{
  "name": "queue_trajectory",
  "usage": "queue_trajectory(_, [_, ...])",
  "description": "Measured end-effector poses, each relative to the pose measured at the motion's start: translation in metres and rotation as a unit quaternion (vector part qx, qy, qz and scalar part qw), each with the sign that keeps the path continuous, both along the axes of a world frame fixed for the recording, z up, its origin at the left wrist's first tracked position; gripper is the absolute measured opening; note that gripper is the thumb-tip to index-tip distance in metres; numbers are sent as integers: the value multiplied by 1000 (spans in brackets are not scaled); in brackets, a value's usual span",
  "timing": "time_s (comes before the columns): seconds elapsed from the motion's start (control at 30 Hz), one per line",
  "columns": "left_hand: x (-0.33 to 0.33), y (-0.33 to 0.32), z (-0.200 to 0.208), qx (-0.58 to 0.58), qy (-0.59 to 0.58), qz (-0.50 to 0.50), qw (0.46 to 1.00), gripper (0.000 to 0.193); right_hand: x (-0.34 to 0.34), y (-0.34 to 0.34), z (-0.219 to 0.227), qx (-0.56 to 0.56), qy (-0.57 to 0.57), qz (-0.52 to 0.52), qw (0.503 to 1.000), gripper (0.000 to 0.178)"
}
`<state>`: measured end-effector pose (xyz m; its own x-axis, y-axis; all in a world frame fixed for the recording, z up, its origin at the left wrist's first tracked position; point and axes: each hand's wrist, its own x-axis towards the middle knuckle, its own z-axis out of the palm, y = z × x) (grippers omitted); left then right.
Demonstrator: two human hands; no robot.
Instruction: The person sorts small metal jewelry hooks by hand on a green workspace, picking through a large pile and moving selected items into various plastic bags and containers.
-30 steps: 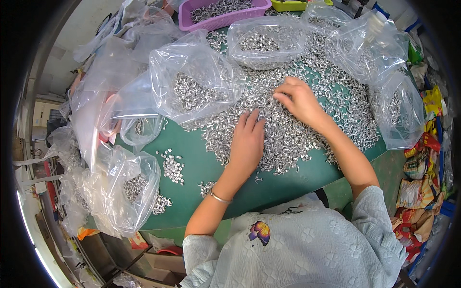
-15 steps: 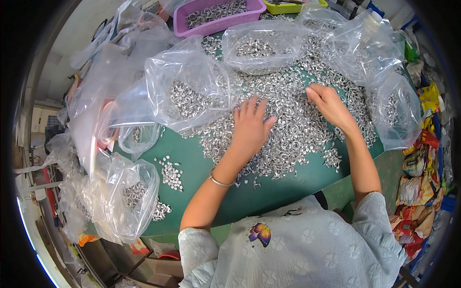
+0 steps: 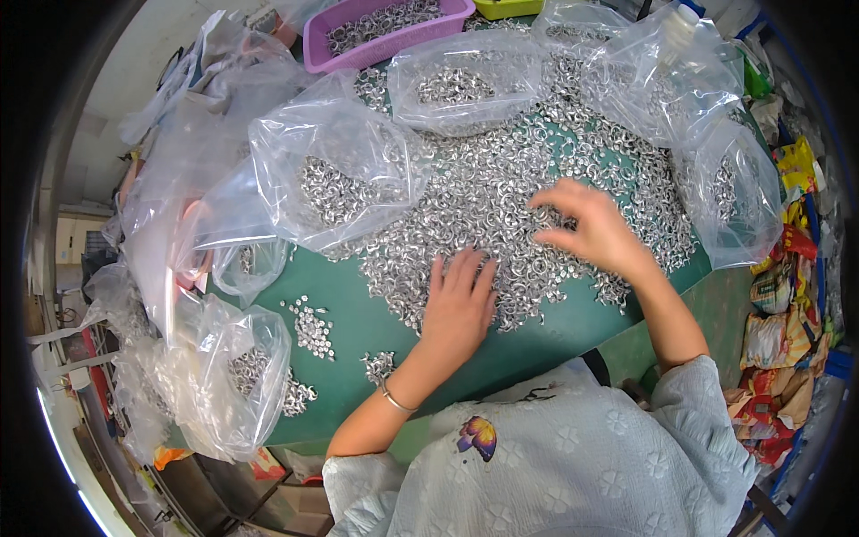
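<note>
A broad heap of small silver metal rings [image 3: 483,192] is spread over the green tabletop [image 3: 528,345]. My left hand [image 3: 459,304] rests palm down on the heap's near edge, fingers stretched out and holding nothing. Over the right part of the heap, my right hand [image 3: 586,228] is slightly blurred, its thumb and curved fingers apart with nothing visible between them. Beside my left wrist lies a small separate pile of silver pieces [image 3: 378,366]. Farther left is a loose cluster of small silver bits [image 3: 313,331].
Clear plastic bags with silver pieces ring the heap: one at left [image 3: 331,170], one at the back [image 3: 465,80], one at right [image 3: 729,197], another at near left [image 3: 242,367]. A purple basket [image 3: 385,40] and a yellow-green tray [image 3: 510,9] stand at the far edge.
My left hand has come nearer to me, onto the heap's near edge. My right hand has moved left and nearer, its closed fingers now apart. A small pile shows beside my left wrist.
</note>
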<state>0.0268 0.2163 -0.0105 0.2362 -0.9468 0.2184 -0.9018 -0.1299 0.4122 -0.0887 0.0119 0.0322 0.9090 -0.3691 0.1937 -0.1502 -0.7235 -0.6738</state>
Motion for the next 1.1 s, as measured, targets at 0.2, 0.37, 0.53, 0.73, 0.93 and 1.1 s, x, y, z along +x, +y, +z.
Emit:
queue_trajectory(0.2, [3,3,6,6,9,59,998,36,-8,11,-29,-186,35,25,982,48])
queue_trajectory(0.37, [5,6,5,-19,5,54,998,37,-7,-22,-43,-170,-40,-55,983,37])
queue_trajectory(0.53, [9,11,0,-58,20,68,996,36,-5,-38,-33,-96,-22,-118,988,22])
queue_trajectory(0.73, [8,15,1,-76,30,124,989,32,-30,-6,-7,-23,32,-12,999,17])
queue_trajectory(0.93, [-11,2,7,-98,37,72,992,35,-34,39,-10,-66,49,55,995,24])
queue_trajectory(1.1, [-13,-6,-4,-9,-36,63,997,34,-26,52,-27,-128,-2,48,991,28])
